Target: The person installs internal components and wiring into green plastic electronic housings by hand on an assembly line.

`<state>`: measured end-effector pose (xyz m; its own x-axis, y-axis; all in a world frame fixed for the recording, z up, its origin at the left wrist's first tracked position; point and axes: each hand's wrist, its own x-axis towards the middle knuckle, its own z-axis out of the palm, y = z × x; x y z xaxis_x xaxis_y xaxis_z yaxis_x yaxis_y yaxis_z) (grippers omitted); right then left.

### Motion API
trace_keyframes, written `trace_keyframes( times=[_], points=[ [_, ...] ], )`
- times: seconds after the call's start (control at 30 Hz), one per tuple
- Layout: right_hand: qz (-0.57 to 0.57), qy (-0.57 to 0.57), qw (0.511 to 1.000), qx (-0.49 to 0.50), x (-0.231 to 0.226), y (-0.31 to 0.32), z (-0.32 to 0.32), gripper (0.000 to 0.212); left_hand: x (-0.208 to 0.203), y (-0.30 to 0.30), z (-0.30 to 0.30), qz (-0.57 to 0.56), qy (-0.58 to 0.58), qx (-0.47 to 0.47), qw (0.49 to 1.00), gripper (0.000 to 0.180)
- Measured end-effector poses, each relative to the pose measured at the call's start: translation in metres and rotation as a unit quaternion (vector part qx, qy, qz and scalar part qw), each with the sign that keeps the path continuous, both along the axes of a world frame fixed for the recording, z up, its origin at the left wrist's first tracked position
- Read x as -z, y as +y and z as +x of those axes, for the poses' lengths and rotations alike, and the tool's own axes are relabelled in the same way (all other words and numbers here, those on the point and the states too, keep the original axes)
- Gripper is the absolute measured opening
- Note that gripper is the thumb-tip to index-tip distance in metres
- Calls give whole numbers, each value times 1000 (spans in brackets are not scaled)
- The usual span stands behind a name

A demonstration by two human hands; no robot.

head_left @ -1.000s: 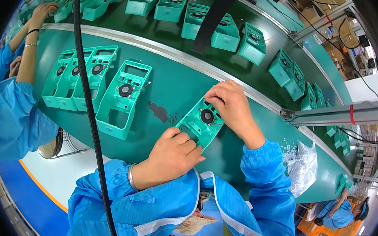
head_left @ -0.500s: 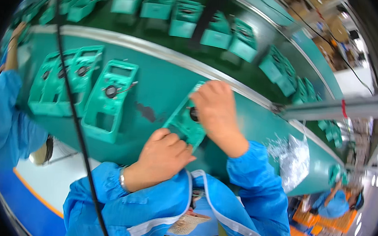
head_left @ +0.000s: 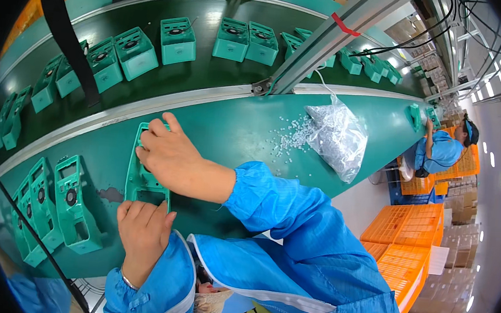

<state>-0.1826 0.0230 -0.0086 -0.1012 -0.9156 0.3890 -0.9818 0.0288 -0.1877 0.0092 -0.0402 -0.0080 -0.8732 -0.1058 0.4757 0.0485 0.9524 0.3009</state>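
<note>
A green plastic housing point(head_left: 133, 181) with an open frame lies on the bench before me. My left hand point(head_left: 144, 230) grips its near end, fingers bent over the edge. Over the far half of the same housing is my right hand point(head_left: 170, 156), its fingers curled down and partly covering it. Whatever those fingertips pinch, if anything, is hidden beneath the hand. To the left several more green housings point(head_left: 76, 210) rest side by side, each with a round black part in the middle.
A clear bag of small white pieces point(head_left: 337, 137) lies open to the right, with loose pieces point(head_left: 291, 137) spilled beside it. Beyond the metal rail point(head_left: 208, 96), a conveyor carries several green housings point(head_left: 177, 40). A metal post point(head_left: 332, 35) rises there. Another person point(head_left: 441, 150) sits far right near orange crates point(head_left: 402, 223).
The view has swung to the right, so the bench things appear farther left and the bag sits nearer the middle. Both hands remain at the housing; the right hand's fingers have shifted.
</note>
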Motion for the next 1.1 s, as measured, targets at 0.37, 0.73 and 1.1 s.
trace_keyframes(
  times=[0.37, 0.73, 1.1],
  points=[
    [-38, -94, 995, -16, 10, 21, -22, 32, -9, 9, 2, 40, -1, -13, 999, 23],
    [-76, -28, 996, 25, -30, 57, -46, 33, -1, -1, 3, 20, 8, 8, 1000, 20],
    [-12, -139, 926, 350, 2, 252, -135, 11, 2, -2, -2, -7, 2, 23, 1000, 21]
  ],
)
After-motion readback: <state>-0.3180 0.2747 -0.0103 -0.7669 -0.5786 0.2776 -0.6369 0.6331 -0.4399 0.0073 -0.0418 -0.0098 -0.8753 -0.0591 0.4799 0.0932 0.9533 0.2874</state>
